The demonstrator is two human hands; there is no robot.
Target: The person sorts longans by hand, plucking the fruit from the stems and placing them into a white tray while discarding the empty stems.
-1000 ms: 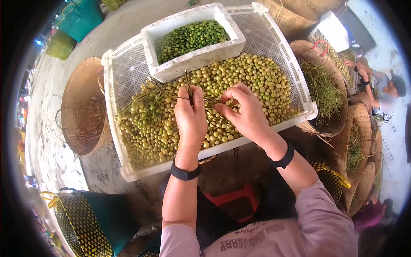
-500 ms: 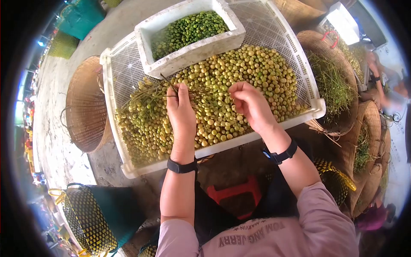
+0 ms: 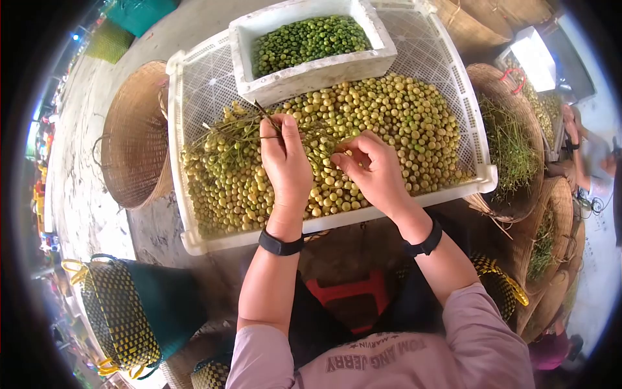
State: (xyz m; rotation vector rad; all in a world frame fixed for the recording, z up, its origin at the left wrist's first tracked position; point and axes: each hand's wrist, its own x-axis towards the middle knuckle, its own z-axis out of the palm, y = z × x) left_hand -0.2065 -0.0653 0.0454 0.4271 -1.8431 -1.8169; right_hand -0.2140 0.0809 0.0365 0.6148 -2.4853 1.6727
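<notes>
My left hand (image 3: 285, 159) is closed around a thin brown stem (image 3: 262, 111) whose twiggy branches spread over the fruit. My right hand (image 3: 372, 170) is close by on the right, thumb and fingers pinched together at the branch ends; what sits between the fingertips is too small to name. Beneath both hands lies a pile of round yellow-green fruit (image 3: 414, 117) in a white plastic crate (image 3: 487, 175). More stems with fruit (image 3: 227, 133) rest on the pile left of my left hand. A white foam box (image 3: 324, 70) holding small dark green fruit (image 3: 314, 42) stands at the crate's far side.
A wicker basket (image 3: 133, 139) stands left of the crate. On the right, another basket (image 3: 476, 76) holds green stems (image 3: 508, 149), with more baskets below it. A black-and-yellow woven basket (image 3: 120, 311) is at lower left. Another person's arm (image 3: 576, 146) shows at far right.
My right hand has moved left and down, closer to my left hand, and its fingers have come together. The crate appears shifted slightly right and up in view.
</notes>
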